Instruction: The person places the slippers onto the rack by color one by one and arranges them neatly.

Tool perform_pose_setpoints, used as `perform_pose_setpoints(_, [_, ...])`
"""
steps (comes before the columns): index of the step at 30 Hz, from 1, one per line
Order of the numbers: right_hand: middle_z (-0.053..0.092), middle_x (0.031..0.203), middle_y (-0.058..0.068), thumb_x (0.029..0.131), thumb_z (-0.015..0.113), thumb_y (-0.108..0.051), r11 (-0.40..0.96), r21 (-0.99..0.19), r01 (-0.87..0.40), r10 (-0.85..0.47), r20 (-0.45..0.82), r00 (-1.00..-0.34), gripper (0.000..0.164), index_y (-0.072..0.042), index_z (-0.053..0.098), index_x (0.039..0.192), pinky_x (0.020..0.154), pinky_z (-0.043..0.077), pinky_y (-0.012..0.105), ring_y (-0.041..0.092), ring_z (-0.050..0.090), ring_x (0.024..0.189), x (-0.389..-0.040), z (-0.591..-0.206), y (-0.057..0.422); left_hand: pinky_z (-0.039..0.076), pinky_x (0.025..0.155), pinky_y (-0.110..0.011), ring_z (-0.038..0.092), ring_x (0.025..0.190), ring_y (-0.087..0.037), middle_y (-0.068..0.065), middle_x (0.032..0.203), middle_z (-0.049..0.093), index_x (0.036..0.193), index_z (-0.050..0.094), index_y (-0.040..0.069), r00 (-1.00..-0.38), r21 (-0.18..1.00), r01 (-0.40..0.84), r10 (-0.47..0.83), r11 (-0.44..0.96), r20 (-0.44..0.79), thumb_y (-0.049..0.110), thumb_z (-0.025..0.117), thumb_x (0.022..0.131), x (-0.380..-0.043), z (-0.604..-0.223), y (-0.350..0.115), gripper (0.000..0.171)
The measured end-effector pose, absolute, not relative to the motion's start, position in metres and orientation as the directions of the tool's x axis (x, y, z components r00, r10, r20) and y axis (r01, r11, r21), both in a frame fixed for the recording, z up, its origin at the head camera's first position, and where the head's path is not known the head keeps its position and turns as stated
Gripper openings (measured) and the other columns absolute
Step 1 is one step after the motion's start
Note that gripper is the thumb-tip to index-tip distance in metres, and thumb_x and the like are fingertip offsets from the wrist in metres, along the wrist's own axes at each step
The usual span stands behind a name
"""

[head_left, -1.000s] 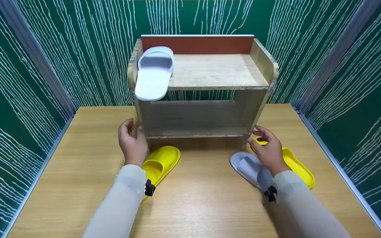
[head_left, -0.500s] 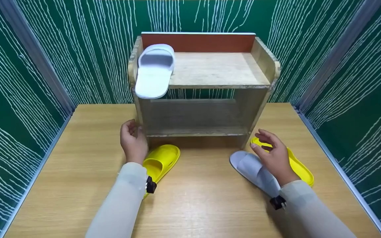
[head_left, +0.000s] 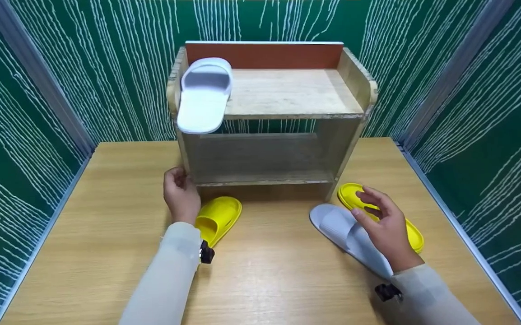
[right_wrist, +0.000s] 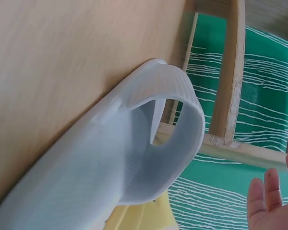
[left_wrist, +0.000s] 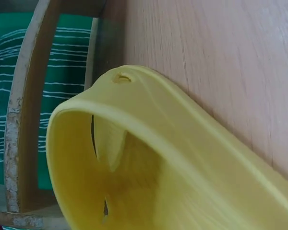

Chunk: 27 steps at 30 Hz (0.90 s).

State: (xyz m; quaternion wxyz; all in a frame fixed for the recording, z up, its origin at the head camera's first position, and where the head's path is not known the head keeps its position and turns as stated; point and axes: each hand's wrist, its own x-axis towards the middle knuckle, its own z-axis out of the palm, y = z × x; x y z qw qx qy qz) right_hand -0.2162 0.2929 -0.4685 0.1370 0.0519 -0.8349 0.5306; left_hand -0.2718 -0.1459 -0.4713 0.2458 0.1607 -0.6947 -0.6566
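My left hand (head_left: 182, 194) is at the lower left side of the wooden shoe rack (head_left: 296, 116), fingers curled at the outer side panel and thumb at its front edge. Under that wrist lies a yellow slipper (head_left: 224, 212), whose opening fills much of the left wrist view. My right hand (head_left: 384, 228) hovers with loosely bent, spread fingers and holds nothing. Below it lie a light grey slipper (head_left: 332, 221) and a second yellow slipper (head_left: 350, 192), side by side on the table. In the right wrist view the grey slipper (right_wrist: 86, 153) is large, with fingertips (right_wrist: 272, 189) at the lower right.
A white slipper (head_left: 202, 106) sits at the left end of the rack's upper shelf, overhanging its front edge. The wooden table (head_left: 260, 280) is bordered by green walls (head_left: 129, 72) with white streaks, joined by grey corner posts (head_left: 454, 74).
My right hand has left the rack's right side and come back toward me and to the right, over the slippers. My left hand stays at the rack's left side. The view shifts slightly.
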Motion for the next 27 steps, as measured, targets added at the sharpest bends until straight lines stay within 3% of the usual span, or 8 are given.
perform_pose_setpoints(6, [0.063, 0.143, 0.009, 0.099, 0.075, -0.016, 0.434, -0.868, -0.241, 0.091, 0.308, -0.947, 0.058, -0.012, 0.053, 0.152, 0.103, 0.047, 0.012, 0.010, 0.059, 0.125, -0.206, -0.475, 0.300, 0.047, 0.113, -0.034, 0.053, 0.122, -0.022, -0.006, 0.132, 0.058, 0.131, 0.052, 0.010, -0.816, 0.991, 0.095, -0.562, 0.097, 0.133, 0.012, 0.055, 0.110, -0.273, -0.474, -0.147, 0.021])
perform_pose_setpoints(17, [0.068, 0.134, 0.000, 0.097, 0.075, -0.007, 0.408, -0.878, -0.250, 0.139, 0.330, -0.934, 0.054, -0.006, 0.055, 0.148, 0.101, 0.049, 0.014, 0.008, 0.062, 0.121, -0.187, -0.481, 0.310, 0.051, 0.107, -0.036, 0.057, 0.116, -0.025, -0.012, 0.121, 0.058, 0.121, 0.053, 0.004, -0.796, 0.979, 0.144, -0.570, 0.146, 0.202, 0.005, 0.057, 0.108, -0.278, -0.478, -0.152, 0.014])
perform_pose_setpoints(21, [0.066, 0.137, 0.002, 0.097, 0.076, -0.009, 0.435, -0.871, -0.229, 0.138, 0.316, -0.939, 0.056, -0.007, 0.055, 0.149, 0.101, 0.048, 0.012, 0.004, 0.061, 0.121, -0.186, -0.487, 0.315, 0.050, 0.100, -0.036, 0.057, 0.111, -0.026, -0.013, 0.116, 0.058, 0.116, 0.053, 0.001, -0.790, 0.973, 0.178, -0.568, 0.146, 0.230, 0.001, 0.055, 0.107, -0.281, -0.481, -0.154, 0.010])
perform_pose_setpoints(27, [0.062, 0.144, 0.008, 0.097, 0.078, -0.019, 0.504, -0.856, -0.117, 0.157, 0.224, -0.962, 0.062, -0.010, 0.051, 0.153, 0.102, 0.045, 0.010, 0.001, 0.058, 0.124, -0.182, -0.500, 0.326, 0.051, 0.104, -0.037, 0.056, 0.113, -0.025, -0.012, 0.119, 0.058, 0.120, 0.053, 0.003, -0.799, 0.978, 0.155, -0.565, 0.139, 0.207, 0.005, 0.056, 0.108, -0.280, -0.482, -0.153, 0.012])
